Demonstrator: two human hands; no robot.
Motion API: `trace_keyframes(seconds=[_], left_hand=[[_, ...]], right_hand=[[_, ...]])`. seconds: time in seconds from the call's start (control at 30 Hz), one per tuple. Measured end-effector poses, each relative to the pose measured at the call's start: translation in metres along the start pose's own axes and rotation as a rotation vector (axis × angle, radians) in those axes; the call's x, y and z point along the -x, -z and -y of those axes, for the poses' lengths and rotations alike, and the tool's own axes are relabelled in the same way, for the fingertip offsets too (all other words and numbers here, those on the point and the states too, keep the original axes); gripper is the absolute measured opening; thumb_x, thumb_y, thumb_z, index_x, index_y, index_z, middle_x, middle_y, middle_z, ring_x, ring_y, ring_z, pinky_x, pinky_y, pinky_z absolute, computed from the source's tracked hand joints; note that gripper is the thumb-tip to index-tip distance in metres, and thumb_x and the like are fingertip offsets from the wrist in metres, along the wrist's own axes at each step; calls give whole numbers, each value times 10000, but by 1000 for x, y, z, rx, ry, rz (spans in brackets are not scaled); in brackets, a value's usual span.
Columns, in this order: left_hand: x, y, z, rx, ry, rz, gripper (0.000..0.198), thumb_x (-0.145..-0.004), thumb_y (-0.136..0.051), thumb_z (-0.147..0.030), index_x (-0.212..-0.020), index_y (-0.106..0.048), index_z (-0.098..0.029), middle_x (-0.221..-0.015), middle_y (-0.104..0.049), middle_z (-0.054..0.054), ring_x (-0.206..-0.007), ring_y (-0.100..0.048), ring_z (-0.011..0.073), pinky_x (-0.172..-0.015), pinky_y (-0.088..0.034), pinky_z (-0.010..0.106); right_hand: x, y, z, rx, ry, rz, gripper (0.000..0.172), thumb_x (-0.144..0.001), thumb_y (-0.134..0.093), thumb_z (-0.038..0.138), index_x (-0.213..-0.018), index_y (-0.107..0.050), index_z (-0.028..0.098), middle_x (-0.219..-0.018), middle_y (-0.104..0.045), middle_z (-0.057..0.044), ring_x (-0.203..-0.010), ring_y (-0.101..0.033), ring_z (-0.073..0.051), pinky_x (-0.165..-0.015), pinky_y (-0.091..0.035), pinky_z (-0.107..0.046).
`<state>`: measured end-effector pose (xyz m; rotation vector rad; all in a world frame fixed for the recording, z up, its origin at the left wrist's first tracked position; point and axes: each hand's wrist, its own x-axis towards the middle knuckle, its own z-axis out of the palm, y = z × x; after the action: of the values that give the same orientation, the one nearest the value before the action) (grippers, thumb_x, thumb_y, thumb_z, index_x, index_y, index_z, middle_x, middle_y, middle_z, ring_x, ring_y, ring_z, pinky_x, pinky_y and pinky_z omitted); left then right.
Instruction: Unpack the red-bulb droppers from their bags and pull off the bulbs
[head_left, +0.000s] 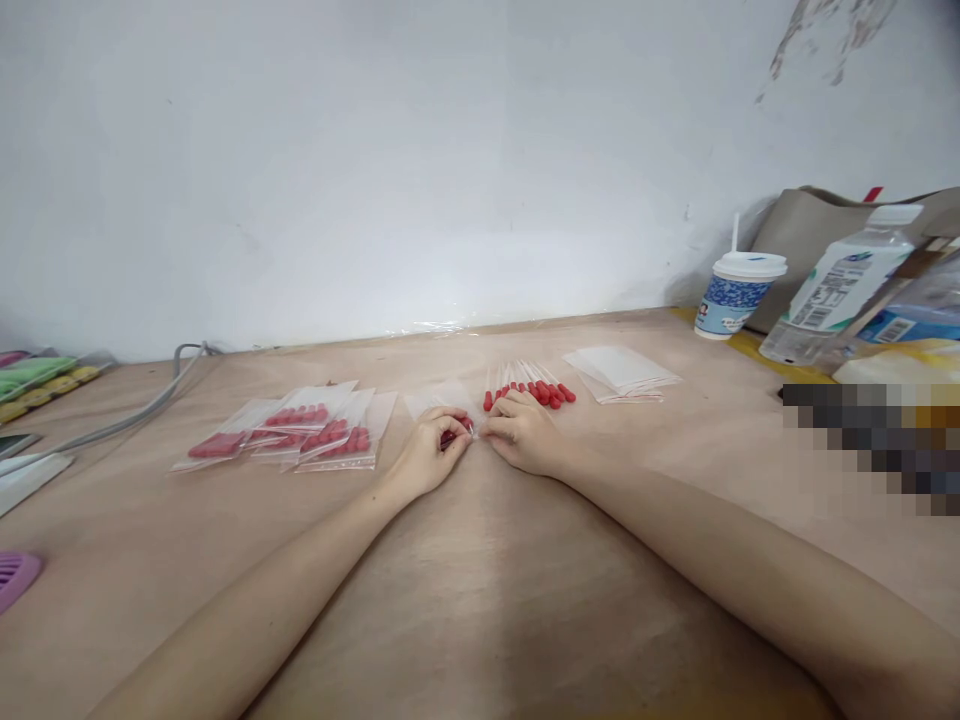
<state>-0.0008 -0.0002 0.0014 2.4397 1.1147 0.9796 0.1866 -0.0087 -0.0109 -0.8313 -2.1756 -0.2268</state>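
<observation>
The left grip is closed on a clear bag lying partly beyond it, the right grip has fingertips drawn together, holding I cannot tell what, red-ended sticks lie close beyond it, and the tabletop spreads widely nearer than both, its far edge at the wall.

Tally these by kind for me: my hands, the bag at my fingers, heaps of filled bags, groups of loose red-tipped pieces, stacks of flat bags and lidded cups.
Hands: 2 (left hand, right hand)
Bag at the fingers: 1
Heap of filled bags: 1
Group of red-tipped pieces: 1
Stack of flat bags: 1
Lidded cup: 1
Total: 7
</observation>
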Motion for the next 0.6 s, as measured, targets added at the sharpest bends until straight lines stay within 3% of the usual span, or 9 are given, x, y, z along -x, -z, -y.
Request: trace_keyframes(seconds=[0.27, 0.6], left_hand=[[0, 1, -2, 102, 104, -11, 122, -778, -542, -250, -708, -612, -177, -961, -619, 63, -948, -573, 181, -838, -457, 348], [0, 2, -2, 101, 105, -4, 131, -778, -545, -257, -699, -610, -175, -961, -617, 62, -931, -576, 180, -843, -448, 356]], right_hand=[[0, -1, 0, 38, 50, -27, 187, -793, -500, 133, -770, -670, 208, -720, -543, -31, -741, -450, -148, -682, -332, -288], [-3, 1, 5, 110, -79, -3, 113, -773, -538, 178, -748, -648, 184, -813, -556, -49, -796, -444, -166, -725, -314, -313]])
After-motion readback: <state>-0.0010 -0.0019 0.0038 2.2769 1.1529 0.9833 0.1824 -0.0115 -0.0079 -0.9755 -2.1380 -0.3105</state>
